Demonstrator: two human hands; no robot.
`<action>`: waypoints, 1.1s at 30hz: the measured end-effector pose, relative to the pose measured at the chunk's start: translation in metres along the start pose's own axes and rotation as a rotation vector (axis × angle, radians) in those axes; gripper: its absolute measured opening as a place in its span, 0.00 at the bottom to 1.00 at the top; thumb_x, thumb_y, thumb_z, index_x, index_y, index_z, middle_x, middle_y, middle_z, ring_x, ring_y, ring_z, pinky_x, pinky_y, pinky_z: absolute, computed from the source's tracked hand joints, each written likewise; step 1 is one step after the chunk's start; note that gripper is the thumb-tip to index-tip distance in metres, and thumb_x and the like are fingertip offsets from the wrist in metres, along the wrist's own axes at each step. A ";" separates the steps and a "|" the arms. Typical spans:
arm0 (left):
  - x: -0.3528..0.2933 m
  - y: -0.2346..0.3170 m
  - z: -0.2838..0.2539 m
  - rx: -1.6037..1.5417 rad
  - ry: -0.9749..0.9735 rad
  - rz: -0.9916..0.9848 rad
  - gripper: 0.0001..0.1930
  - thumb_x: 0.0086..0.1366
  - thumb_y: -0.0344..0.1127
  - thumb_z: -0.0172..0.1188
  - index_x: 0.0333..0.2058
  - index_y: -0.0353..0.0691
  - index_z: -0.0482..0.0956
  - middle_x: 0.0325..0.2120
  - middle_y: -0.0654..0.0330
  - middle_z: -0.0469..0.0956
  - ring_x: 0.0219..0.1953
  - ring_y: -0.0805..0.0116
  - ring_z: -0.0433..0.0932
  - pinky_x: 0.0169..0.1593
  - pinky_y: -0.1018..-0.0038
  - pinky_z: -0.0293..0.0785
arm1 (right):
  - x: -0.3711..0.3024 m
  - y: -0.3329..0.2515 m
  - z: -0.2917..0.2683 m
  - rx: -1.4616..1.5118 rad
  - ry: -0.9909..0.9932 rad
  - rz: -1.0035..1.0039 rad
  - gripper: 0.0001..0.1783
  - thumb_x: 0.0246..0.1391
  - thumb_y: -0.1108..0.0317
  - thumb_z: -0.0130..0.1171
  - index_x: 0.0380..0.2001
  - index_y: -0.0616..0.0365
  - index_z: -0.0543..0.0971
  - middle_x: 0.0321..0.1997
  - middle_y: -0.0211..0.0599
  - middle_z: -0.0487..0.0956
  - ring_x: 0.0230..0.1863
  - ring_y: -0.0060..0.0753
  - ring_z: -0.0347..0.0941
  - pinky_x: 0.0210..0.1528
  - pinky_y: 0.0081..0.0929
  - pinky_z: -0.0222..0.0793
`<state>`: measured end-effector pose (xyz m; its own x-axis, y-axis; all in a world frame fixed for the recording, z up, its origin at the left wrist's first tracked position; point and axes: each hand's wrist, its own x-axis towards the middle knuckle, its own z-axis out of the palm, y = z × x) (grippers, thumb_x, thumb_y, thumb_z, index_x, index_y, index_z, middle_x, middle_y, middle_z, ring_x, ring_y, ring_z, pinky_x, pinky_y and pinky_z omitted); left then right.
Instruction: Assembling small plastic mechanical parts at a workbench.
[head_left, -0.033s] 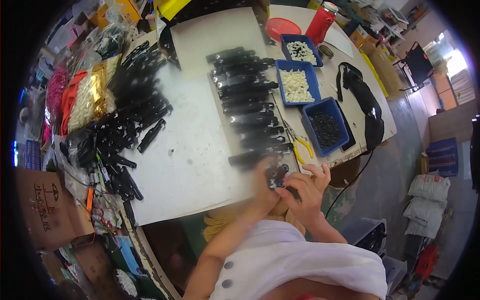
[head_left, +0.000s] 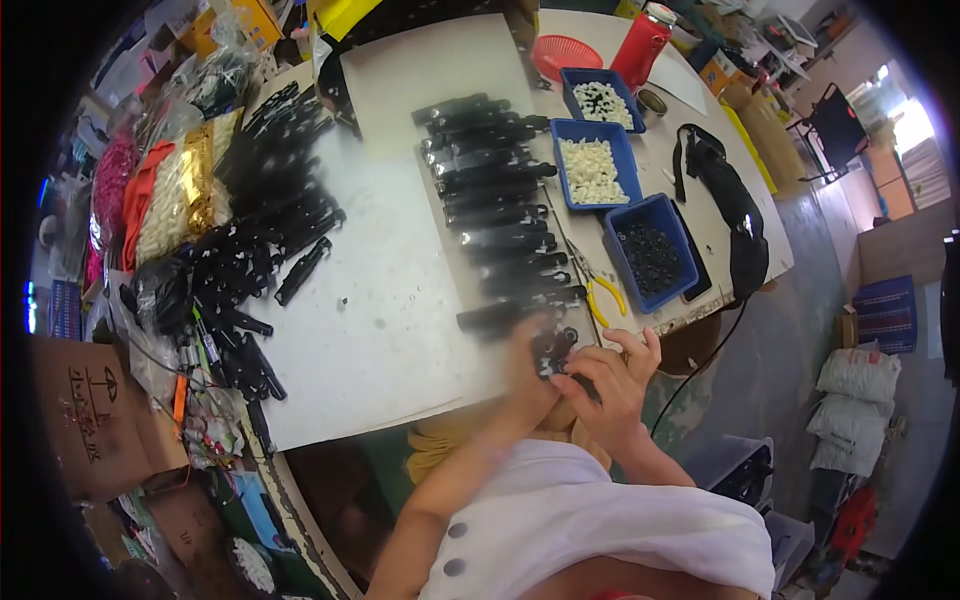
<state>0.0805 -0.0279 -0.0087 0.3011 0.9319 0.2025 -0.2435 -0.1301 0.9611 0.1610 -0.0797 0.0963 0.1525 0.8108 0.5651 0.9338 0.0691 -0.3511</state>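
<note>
In my left hand (head_left: pixel 532 375) is a dark piece with round ends (head_left: pixel 555 352), which looks like the end of a black folded umbrella. Its fingers wrap round the piece, though blur hides part of them. The thumb and forefinger of my right hand (head_left: pixel 610 380) pinch at the same piece, with the other fingers raised. Just beyond my hands, similar black folded umbrellas (head_left: pixel 505 240) lie side by side in a row on the white board (head_left: pixel 370 330). Yellow-handled pliers (head_left: pixel 603 298) rest right of the row.
Blue trays of white pieces (head_left: pixel 625 185), black pieces (head_left: pixel 690 265) and mixed pieces (head_left: pixel 636 118) line the right side. Behind them stand a red flask (head_left: pixel 643 48) and red basket (head_left: pixel 560 62). A black pile (head_left: pixel 270 190) covers the left; a carton (head_left: pixel 95 420) sits nearer.
</note>
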 end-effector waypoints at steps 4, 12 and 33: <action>-0.001 -0.001 0.001 0.099 0.002 0.045 0.19 0.58 0.24 0.51 0.50 0.39 0.62 0.39 0.62 0.69 0.39 0.72 0.71 0.41 0.78 0.72 | 0.000 -0.001 -0.003 0.007 -0.033 0.003 0.07 0.36 0.65 0.64 0.22 0.49 0.77 0.33 0.25 0.76 0.49 0.36 0.65 0.60 0.50 0.43; 0.002 -0.003 -0.001 0.206 0.008 0.147 0.25 0.51 0.21 0.59 0.49 0.38 0.64 0.40 0.60 0.69 0.39 0.72 0.72 0.42 0.78 0.71 | 0.005 0.000 -0.011 0.228 -0.120 0.175 0.08 0.35 0.69 0.66 0.22 0.50 0.76 0.33 0.25 0.75 0.50 0.38 0.64 0.60 0.51 0.42; 0.013 0.019 -0.019 0.258 -0.292 0.040 0.37 0.40 0.28 0.68 0.53 0.39 0.63 0.43 0.53 0.71 0.47 0.58 0.72 0.49 0.67 0.69 | 0.011 0.030 -0.009 0.409 -0.230 -0.118 0.06 0.40 0.75 0.61 0.24 0.53 0.76 0.32 0.27 0.78 0.43 0.34 0.70 0.60 0.43 0.50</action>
<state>0.0622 -0.0123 0.0090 0.5545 0.7938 0.2497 -0.0319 -0.2796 0.9596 0.1931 -0.0740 0.0985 -0.0651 0.8881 0.4550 0.7295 0.3535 -0.5855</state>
